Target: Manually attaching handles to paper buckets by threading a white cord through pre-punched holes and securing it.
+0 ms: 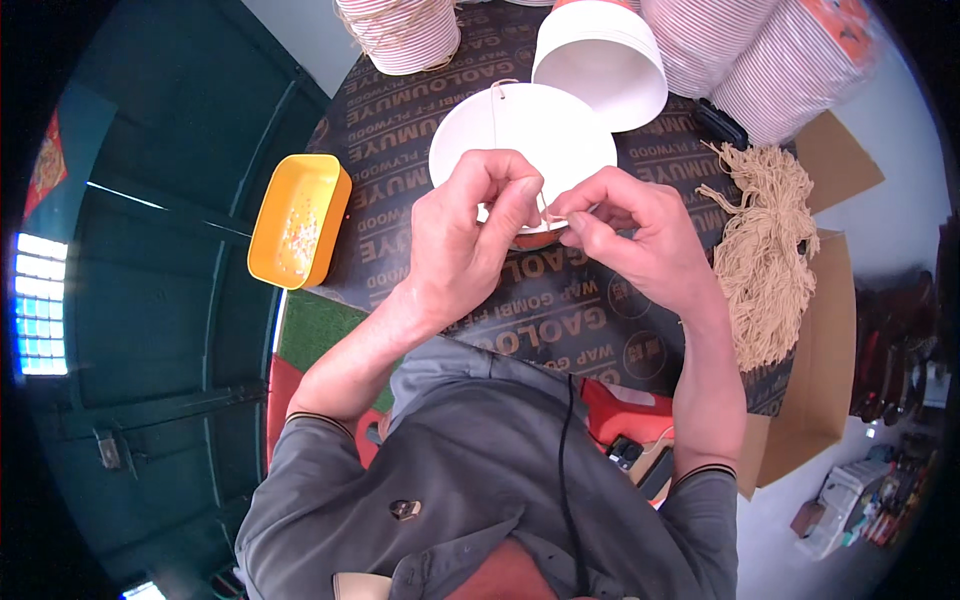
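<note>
A white paper bucket point(555, 130) stands on the dark plywood table, its open mouth facing me. A thin beige cord point(494, 120) runs from its far rim across the opening toward the near rim. At that near rim my left hand point(465, 230) is closed in a pinch on the cord. My right hand point(645, 235) pinches the cord just beside it, thumb and forefinger together. The fingers partly cover the cord's end, so I cannot tell whether it is knotted. A patch of orange-brown print shows on the bucket's outside below the rim.
A yellow tray point(262, 235) with small pale bits sits at the table's left edge. Beige cords point(765, 260) lie bundled at right, by a cardboard box point(800, 420). Behind are another white bucket point(610, 85), a corded bucket stack point(405, 35), wrapped stacks point(790, 80) and a black object point(722, 123).
</note>
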Demonstrator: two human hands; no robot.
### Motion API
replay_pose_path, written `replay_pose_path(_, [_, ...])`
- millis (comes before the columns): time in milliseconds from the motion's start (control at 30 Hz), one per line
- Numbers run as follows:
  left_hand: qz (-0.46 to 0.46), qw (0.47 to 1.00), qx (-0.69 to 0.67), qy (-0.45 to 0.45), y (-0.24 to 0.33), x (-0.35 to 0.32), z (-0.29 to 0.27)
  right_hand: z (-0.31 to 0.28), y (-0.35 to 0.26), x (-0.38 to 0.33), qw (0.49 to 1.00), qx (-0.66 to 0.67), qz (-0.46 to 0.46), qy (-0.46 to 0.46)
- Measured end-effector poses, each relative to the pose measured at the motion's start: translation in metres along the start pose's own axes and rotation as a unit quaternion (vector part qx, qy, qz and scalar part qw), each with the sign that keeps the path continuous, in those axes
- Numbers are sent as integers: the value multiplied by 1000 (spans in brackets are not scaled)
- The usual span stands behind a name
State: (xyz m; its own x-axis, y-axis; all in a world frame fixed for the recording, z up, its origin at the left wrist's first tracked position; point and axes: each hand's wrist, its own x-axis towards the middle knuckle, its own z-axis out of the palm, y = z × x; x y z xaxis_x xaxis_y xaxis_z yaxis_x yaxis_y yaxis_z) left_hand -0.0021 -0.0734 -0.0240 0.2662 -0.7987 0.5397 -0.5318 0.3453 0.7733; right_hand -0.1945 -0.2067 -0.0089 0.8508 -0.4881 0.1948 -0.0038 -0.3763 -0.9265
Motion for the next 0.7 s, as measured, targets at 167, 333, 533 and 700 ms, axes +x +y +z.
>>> replay_pose_path(167, [-35,999,-29,21,-5,-2,1,1,4,1,1000,-12,-25,2])
replay_pose_path(333, [-19,998,45,35,-9,-8,-1,0,3,-1,998,-41,-40,0])
replay_pose_path(533, [-15,999,-4,50,-13,-11,4,10,-2,-3,998,-12,-57,24])
replay_pose_path(700, [26,997,37,64,-12,-10,5,17,-6,-3,999,24,-17,16])
